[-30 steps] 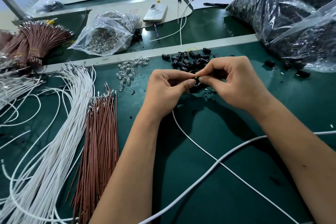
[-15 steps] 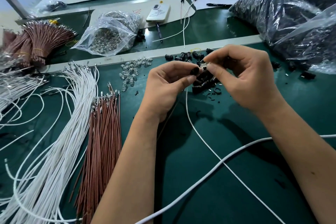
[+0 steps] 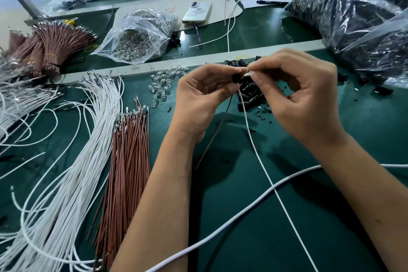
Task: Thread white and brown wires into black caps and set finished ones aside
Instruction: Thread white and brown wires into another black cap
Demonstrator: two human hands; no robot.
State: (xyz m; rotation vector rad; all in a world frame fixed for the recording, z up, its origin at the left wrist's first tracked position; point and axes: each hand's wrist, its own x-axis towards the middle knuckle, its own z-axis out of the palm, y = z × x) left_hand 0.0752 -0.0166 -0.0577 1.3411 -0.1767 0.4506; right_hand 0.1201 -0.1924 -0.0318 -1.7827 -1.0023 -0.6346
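Now pinching black cap in left hand, right hand clamped on wire tips just right of it (wires trailing downward).

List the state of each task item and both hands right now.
left hand: pinches black cap.
black cap: held above the table.
right hand: pinches the wire ends at the cap.
white wire: hangs from the cap.
brown wire: hangs from the cap.
loose caps: piled on the mat.
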